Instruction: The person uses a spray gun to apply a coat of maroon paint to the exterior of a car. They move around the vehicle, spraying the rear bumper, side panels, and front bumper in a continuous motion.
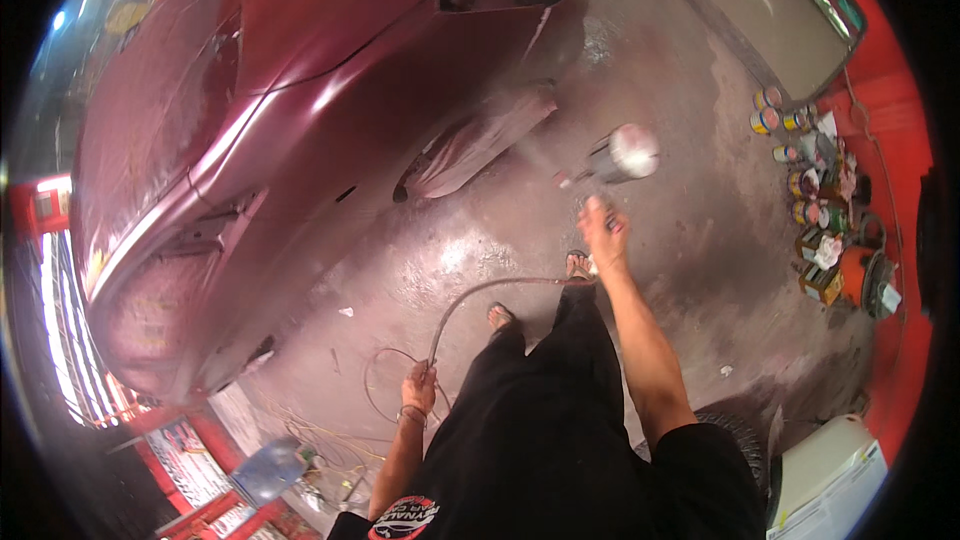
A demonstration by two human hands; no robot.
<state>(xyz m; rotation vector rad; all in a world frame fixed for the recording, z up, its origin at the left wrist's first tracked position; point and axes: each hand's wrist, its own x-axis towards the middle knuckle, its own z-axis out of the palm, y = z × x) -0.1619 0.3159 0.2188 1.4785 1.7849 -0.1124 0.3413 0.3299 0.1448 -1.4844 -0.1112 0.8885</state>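
Note:
My right hand (605, 230) is closed around the handle of a paint spray gun (632, 152), whose pale-topped cup stands out beyond my fingers. The gun's nozzle end faces left, toward a glossy maroon car (340, 130), with a gap of floor between them. Faint haze hangs near the nozzle. An air hose (480, 288) runs from the gun side in an arc to my left hand (418, 387), which is closed on it at waist height. A sheet-covered wheel (490, 145) sits in the car's wheel arch.
Several paint cans (765, 120) and an orange round machine (862, 278) line the red wall at right. A large glass pane (780, 20) lies at far right. Behind my right arm are a tyre (735, 432) and a pale box (830, 470). Loose hose coils (340, 432) lie at lower left.

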